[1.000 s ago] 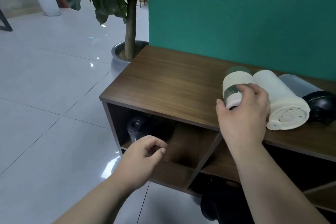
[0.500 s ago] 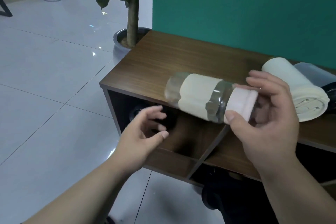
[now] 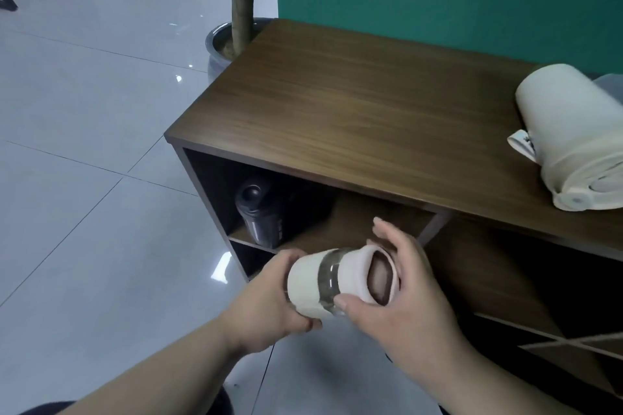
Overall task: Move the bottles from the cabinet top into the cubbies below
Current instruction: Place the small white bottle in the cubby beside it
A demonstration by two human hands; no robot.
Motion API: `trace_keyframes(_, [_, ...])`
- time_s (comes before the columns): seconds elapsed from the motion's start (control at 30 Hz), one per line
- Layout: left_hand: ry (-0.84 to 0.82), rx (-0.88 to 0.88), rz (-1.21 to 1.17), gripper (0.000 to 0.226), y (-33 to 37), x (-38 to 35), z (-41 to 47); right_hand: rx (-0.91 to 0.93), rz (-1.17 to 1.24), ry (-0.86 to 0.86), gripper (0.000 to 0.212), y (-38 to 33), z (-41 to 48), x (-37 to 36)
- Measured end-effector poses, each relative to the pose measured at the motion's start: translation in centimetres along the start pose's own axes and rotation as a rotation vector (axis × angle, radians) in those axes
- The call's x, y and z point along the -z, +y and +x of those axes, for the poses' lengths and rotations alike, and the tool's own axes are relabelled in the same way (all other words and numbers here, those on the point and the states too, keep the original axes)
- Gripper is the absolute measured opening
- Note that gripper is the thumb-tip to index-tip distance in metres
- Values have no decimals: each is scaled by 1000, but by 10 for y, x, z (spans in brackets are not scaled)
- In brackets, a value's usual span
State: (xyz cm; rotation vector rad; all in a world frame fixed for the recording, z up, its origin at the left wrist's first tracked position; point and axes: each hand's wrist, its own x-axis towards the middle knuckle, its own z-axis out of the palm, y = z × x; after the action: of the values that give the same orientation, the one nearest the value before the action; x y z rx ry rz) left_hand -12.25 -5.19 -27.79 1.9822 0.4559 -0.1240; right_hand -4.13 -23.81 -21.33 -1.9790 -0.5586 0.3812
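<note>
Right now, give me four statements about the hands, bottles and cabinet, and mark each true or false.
1. Both hands hold the cream-sleeved bottle: left hand, right hand. True.
2. That bottle stands on the cabinet top. False: it is held in front of the cubbies, lying sideways.
3. A dark bottle sits in the upper left cubby. True.
4. The cabinet top holds nothing. False: a large cream bottle lies at its right.

left hand [image 3: 266, 307] + right hand [image 3: 401, 293] | gripping cream bottle [image 3: 323, 283] | before cubby [image 3: 337, 222]
</note>
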Motion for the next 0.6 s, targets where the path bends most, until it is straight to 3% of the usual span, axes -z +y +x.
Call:
trace_keyframes(0.17, [38, 78, -115, 79, -20, -25, 25, -223, 183, -12, 104, 21, 23, -18])
trace_keyframes(0.37, [139, 19, 115, 101, -54, -49, 73, -266, 111, -9, 70, 29, 58, -23])
trace_keyframes(0.6, [198, -8, 324, 81, -51, -63, 104, -277, 25, -9, 62, 34, 78, -33])
